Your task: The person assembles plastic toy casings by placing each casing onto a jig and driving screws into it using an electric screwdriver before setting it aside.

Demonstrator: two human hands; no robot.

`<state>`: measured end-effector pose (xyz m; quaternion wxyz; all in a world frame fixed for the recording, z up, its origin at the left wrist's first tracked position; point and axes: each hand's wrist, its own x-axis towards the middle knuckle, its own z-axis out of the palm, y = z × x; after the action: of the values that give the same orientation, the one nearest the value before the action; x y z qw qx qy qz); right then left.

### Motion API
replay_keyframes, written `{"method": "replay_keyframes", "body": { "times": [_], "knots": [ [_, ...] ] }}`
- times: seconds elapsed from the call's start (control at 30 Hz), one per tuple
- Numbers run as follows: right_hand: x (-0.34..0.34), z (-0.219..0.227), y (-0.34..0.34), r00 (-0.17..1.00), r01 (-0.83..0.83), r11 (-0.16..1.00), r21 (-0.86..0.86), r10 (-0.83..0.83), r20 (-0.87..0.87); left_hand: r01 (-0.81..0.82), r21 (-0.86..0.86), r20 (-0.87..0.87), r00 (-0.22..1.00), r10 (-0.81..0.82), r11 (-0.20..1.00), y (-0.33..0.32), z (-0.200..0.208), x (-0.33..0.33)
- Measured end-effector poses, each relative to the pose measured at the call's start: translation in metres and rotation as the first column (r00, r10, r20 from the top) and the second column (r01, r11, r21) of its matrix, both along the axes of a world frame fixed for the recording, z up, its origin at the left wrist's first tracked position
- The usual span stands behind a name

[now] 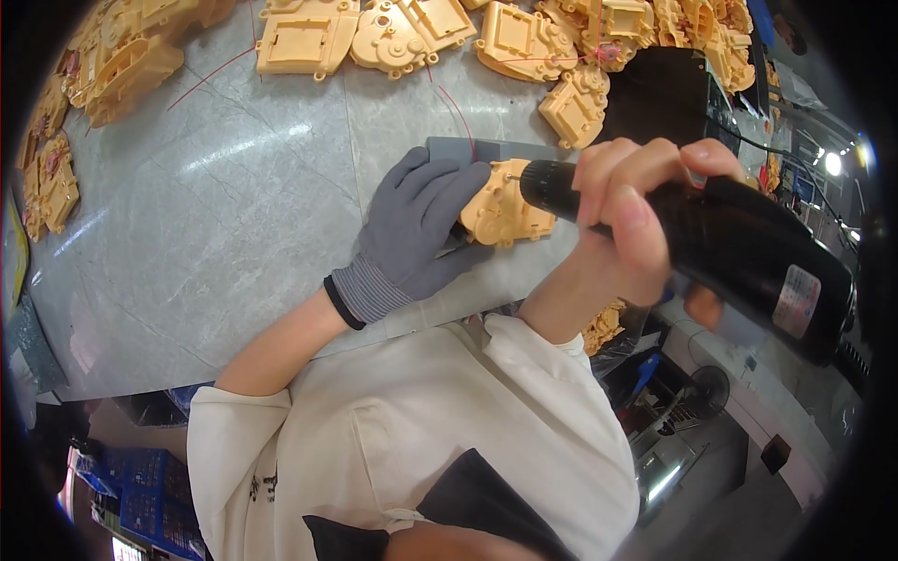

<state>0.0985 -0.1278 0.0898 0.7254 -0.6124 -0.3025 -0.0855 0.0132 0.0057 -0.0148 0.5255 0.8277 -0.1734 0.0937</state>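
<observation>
Grey table: a pale stone-look table [234, 187] runs across the view; loose red wires lie on it.
Left heap: tan plastic housings [56, 178] lie piled at the left rim.
Back row: more of the same parts [309, 37] lie along the far edge, well apart from the hands.
Left hand: gloved in grey [416, 229], palm down, fingers curled over the left side of the housing [505, 201], pressing it flat.
Housing: tan, on a grey pad [486, 150] at the table's middle, between both hands.
Driver: a black power screwdriver [739, 252], its nose touching the housing's right side; the bit itself is hidden.
Right hand: bare [636, 220], closed round the driver's front barrel.
Doing it well: I judge the driver wants to stand in line with the screw, with steady pressure, while the glove stops the housing turning; fingertips should stay off the nose.
Risk: a tilted bit would probably slip and chew the soft plastic.
</observation>
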Motion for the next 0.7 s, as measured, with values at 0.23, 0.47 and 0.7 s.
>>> {"method": "replay_keyframes", "body": {
  "times": [0.23,0.47,0.7],
  "knots": [
    [-0.009,0.003,0.01,0.997,0.041,0.995,0.087,-0.036,-0.064,0.01,-0.01,0.008,1.0,-0.01,1.0,0.0,-0.001,0.001],
    [0.003,-0.002,-0.002,0.997,-0.056,0.994,0.096,0.061,-0.043,-0.008,0.033,0.033,0.999,0.006,0.999,0.0,-0.002,0.003],
    [-0.008,0.007,-0.001,0.987,0.115,0.993,-0.006,-0.115,-0.108,0.03,0.005,0.023,0.999,-0.03,1.0,-0.003,0.006,0.005]
  ]
}}
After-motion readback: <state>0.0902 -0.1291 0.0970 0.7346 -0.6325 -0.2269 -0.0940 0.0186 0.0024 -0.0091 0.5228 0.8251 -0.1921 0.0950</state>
